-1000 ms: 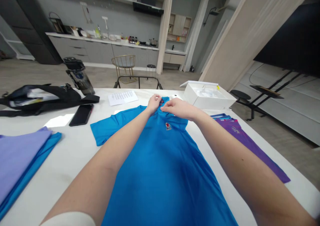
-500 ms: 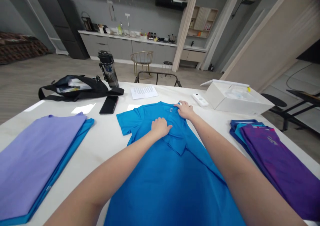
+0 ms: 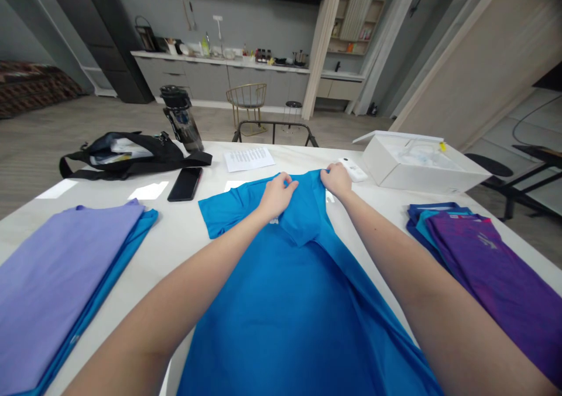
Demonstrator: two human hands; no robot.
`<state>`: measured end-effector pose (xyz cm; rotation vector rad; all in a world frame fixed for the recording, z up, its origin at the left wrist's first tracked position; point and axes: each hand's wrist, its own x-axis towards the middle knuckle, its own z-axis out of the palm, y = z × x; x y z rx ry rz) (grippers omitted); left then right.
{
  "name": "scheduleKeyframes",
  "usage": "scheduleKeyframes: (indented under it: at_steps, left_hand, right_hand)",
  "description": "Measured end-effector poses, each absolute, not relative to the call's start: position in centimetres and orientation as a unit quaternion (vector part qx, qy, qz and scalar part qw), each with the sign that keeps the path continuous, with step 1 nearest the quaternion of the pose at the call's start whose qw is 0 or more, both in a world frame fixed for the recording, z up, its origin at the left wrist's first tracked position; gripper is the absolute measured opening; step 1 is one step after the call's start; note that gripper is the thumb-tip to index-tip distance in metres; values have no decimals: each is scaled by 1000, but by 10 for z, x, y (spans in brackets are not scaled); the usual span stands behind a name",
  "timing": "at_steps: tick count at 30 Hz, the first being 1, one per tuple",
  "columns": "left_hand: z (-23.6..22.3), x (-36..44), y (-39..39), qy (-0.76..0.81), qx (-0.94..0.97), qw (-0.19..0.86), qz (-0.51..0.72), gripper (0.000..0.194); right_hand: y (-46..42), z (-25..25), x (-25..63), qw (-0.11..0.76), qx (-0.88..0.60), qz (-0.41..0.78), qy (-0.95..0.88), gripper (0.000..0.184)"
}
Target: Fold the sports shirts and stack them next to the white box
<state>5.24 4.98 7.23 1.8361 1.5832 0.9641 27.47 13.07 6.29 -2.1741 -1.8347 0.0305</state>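
Observation:
A blue T-shirt [image 3: 281, 291] lies flat on the white table [image 3: 184, 238], its collar end far from me. Its right sleeve is folded inward over the chest. My left hand [image 3: 276, 194] pinches the cloth near the collar. At the shirt's far right shoulder, my right hand [image 3: 337, 181] grips the folded edge. The left sleeve still lies spread out to the left.
A lilac and blue folded stack [image 3: 57, 279] lies left, a purple and blue stack [image 3: 483, 255] right. At the back are a black bag [image 3: 127, 153], phone [image 3: 185, 183], bottle [image 3: 180, 118], paper sheet [image 3: 248, 158], white remote [image 3: 352, 169] and open white box [image 3: 421, 165].
Both hands moved from the collar; the right sleeve got folded inward over the chest. My left hand went from pressing the chest to pinching cloth near the collar.

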Motion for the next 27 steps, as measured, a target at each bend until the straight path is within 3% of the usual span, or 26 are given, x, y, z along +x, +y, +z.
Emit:
scheduleKeyframes:
  at_steps: [6, 11, 15, 17, 19, 22, 27]
  left_hand:
    - [64, 9, 124, 616, 711, 295, 167, 38]
    - [30, -27, 139, 540, 763, 343, 89, 38]
    - [23, -21, 122, 612, 759, 192, 111, 18]
    - [24, -9, 102, 623, 768, 67, 132, 29]
    - [25, 3, 78, 567, 810, 6, 148, 42]
    - [22, 15, 40, 460, 880, 63, 99, 46]
    - [14, 19, -12, 482, 870, 71, 70, 51]
  right_hand:
    - [152, 42, 276, 46, -773, 46, -632, 42]
    - [149, 15, 276, 94, -772, 40, -627, 36]
    - [137, 11, 279, 160, -750, 20, -641, 36]
    - [123, 14, 279, 185, -723, 23, -665, 35]
    - [101, 18, 279, 211, -671, 35, -710, 31]
    - [56, 21, 278, 215, -577, 87, -783, 25]
    - [-30, 25, 277, 131, -516, 164, -831, 16]
